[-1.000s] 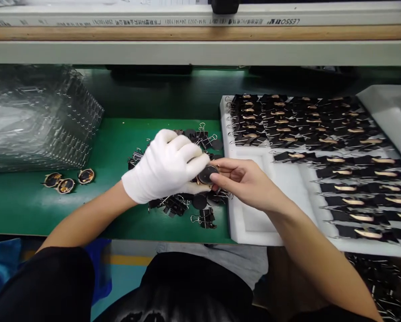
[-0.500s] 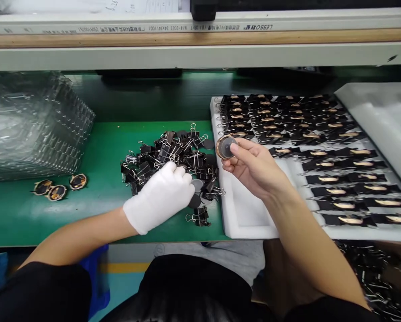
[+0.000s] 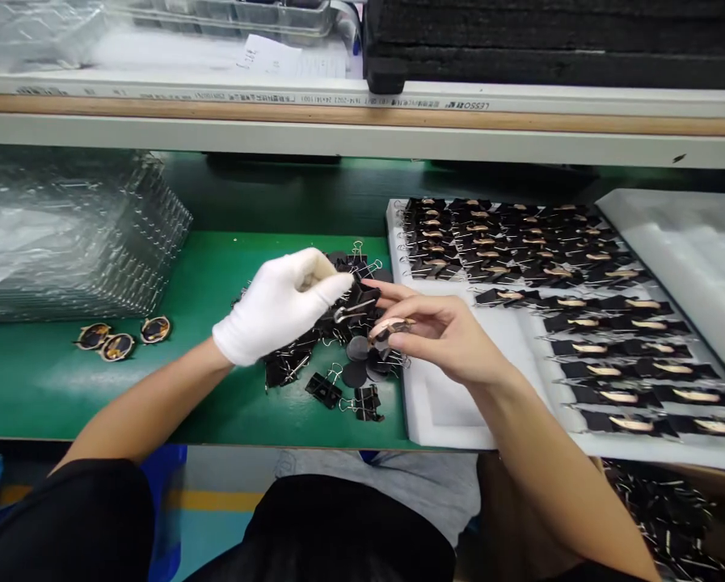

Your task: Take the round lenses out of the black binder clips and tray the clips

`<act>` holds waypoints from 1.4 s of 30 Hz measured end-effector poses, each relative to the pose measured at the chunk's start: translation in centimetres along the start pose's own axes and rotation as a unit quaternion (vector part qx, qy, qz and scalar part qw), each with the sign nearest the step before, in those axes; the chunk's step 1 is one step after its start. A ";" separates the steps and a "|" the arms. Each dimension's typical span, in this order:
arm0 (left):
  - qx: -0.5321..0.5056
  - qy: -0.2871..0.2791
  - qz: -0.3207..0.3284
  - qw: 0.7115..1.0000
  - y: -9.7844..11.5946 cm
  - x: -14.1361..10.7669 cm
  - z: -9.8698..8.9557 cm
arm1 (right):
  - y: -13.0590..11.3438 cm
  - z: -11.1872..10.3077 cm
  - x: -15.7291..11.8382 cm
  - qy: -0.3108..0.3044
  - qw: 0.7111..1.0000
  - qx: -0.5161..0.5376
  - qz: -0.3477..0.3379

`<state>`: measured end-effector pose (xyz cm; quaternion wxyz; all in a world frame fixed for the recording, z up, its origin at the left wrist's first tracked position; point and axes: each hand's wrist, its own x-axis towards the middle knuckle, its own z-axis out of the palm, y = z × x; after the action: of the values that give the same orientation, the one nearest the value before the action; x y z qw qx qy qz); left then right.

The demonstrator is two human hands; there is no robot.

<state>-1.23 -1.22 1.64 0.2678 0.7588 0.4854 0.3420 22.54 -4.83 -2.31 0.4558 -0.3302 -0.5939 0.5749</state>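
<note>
My left hand (image 3: pixel 283 303), in a white glove, pinches a black binder clip (image 3: pixel 359 305) above the pile. Facing it, my bare right hand (image 3: pixel 444 331) grips a gold-rimmed round piece (image 3: pixel 392 327) between thumb and fingers, tilted almost edge-on. The right fingertips reach close to the clip; whether they touch it I cannot tell. Beneath both hands spreads a heap of binder clips (image 3: pixel 286 364), partly hidden by the glove. Dark and grey discs (image 3: pixel 355 373) lie among the clips. Two single clips, one of them this clip (image 3: pixel 324 388), rest at the near side of the heap.
A white foam tray (image 3: pixel 419 428) on the right holds rows of clipped round pieces (image 3: pixel 632 396). Three gold-rimmed round pieces (image 3: pixel 118 347) lie on the green table (image 3: pixel 186 404) at left. Behind them are stacked clear plastic trays (image 3: pixel 77 259). A shelf edge (image 3: pixel 277 133) crosses above.
My left hand has risen from the heap with a binder clip. My right hand has lowered and turned the round piece from face-up to nearly edge-on, bringing it close to the clip.
</note>
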 end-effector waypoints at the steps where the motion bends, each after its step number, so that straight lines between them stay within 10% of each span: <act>1: -0.021 0.003 -0.001 1.000 0.0 -0.1 0.3 | 0.2 0.4 0.1 0.006 1.000 0.009 -0.002; 8: 0.033 -0.147 0.104 0.983 -0.5 -0.8 -0.7 | 0.0 0.4 -0.3 0.011 0.999 0.032 0.003; 16: 0.111 -0.281 0.016 0.953 0.7 -1.0 -0.8 | -0.7 -0.3 -0.7 -0.066 0.997 -0.006 0.025; 24: 0.133 -0.229 0.001 0.964 0.8 -1.5 0.2 | -0.6 -0.5 -0.8 -0.035 0.998 -0.038 0.044; 33: -0.049 -0.231 -0.087 0.968 0.7 -1.2 0.2 | 0.3 1.3 0.1 0.221 0.935 0.238 0.146; 42: -0.093 -0.245 -0.105 0.959 0.7 -1.5 1.5 | 1.5 2.3 -0.3 0.233 0.940 0.205 0.144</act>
<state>-0.13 -2.98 0.81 0.4823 0.7357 0.4482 0.1588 20.34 -5.76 -3.60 0.5515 -0.4360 -0.2869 0.6507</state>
